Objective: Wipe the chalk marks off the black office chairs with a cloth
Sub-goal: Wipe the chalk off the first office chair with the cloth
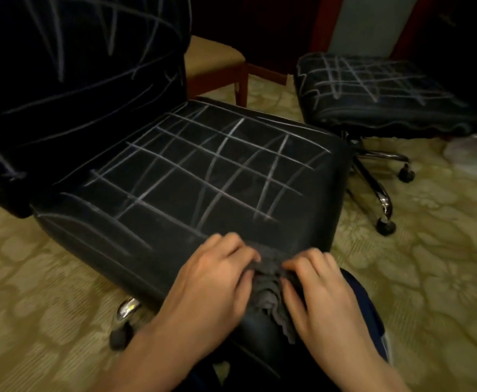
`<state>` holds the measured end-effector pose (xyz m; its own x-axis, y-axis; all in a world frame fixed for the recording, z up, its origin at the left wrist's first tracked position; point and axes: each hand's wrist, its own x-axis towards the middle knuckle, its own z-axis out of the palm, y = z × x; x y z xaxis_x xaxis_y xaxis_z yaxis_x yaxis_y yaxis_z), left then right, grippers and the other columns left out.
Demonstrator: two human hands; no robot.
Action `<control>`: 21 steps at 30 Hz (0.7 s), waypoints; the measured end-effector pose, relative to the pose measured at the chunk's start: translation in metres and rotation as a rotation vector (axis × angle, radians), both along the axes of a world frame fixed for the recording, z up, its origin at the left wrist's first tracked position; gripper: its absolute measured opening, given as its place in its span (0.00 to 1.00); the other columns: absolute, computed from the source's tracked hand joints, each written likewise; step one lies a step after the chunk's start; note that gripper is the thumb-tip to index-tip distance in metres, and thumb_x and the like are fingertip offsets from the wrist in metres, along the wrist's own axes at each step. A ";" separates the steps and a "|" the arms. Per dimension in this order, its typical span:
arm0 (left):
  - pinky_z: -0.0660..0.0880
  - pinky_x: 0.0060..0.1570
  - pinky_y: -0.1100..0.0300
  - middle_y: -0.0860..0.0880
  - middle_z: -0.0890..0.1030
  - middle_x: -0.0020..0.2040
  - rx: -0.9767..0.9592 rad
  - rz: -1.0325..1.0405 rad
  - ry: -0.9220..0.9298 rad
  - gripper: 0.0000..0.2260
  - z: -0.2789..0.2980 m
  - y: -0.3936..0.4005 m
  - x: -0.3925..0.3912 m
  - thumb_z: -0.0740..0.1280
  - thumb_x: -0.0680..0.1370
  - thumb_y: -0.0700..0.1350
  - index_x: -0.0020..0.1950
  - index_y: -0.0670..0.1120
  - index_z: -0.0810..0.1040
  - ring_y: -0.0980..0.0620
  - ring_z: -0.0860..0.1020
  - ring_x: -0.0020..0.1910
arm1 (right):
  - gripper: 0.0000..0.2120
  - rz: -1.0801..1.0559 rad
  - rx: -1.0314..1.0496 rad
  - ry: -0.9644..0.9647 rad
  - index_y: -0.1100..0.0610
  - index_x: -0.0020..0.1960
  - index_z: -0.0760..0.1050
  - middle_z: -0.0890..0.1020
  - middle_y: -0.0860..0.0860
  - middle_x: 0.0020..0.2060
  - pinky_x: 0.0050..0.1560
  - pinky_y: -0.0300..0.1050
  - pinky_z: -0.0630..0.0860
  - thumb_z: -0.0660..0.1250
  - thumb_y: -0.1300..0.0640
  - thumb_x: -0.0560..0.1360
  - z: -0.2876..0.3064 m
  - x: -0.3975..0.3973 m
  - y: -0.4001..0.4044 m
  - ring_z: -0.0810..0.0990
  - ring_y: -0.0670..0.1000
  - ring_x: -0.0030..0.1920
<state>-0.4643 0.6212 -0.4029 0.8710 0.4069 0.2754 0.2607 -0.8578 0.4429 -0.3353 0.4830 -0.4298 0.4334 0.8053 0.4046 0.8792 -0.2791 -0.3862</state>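
On the near front edge of the closest black office chair [192, 176], both hands bunch a grey cloth [268, 284]. Left hand [212, 281] has fingers curled onto the cloth's left side, right hand [316, 290] has fingers curled onto its right side; cloth is crumpled between them, part on the seat, part hanging over the edge. Hands slightly motion-blurred.

Seat surface is dark, leather-like, covered with a white chalk grid [217, 165] of crossing lines, most of it beyond the cloth. Loose chalk strokes run along the seat's left edge too. Backrest [76, 66] stands upright at upper left, scribbled with long chalk streaks. A chrome base leg and a black caster [118, 335] show under the seat at lower left.

Second black office chair [373, 89] sits well apart at upper right, seat also marked with a chalk grid, chrome star base with casters below it. Wooden chair [214, 60] with tan cushion stands behind, between the two. Floor is yellowish-green patterned carpet [34, 278]. Clear plastic [474, 154] lies on the carpet at the right edge. Dark red panels and a pale wall section in the background. Room is dim.
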 end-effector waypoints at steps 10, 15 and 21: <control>0.68 0.60 0.55 0.55 0.74 0.58 0.382 -0.106 0.288 0.11 0.038 0.059 0.088 0.62 0.82 0.53 0.64 0.57 0.71 0.51 0.73 0.61 | 0.15 -0.053 0.100 -0.094 0.58 0.51 0.80 0.77 0.52 0.47 0.42 0.51 0.77 0.58 0.50 0.79 -0.002 0.067 0.057 0.73 0.53 0.46; 0.66 0.51 0.58 0.56 0.73 0.52 0.401 -0.303 0.404 0.11 0.044 0.062 0.074 0.57 0.81 0.50 0.61 0.59 0.72 0.53 0.73 0.54 | 0.15 0.031 0.062 -0.107 0.57 0.54 0.81 0.79 0.51 0.51 0.47 0.51 0.78 0.59 0.50 0.81 -0.002 0.051 0.032 0.75 0.54 0.49; 0.70 0.44 0.56 0.57 0.75 0.42 0.461 -0.184 0.278 0.12 0.034 0.042 0.060 0.56 0.78 0.56 0.47 0.57 0.79 0.54 0.75 0.43 | 0.16 -0.023 0.025 -0.052 0.54 0.55 0.80 0.78 0.48 0.53 0.44 0.45 0.80 0.58 0.48 0.80 0.000 0.030 0.022 0.75 0.50 0.52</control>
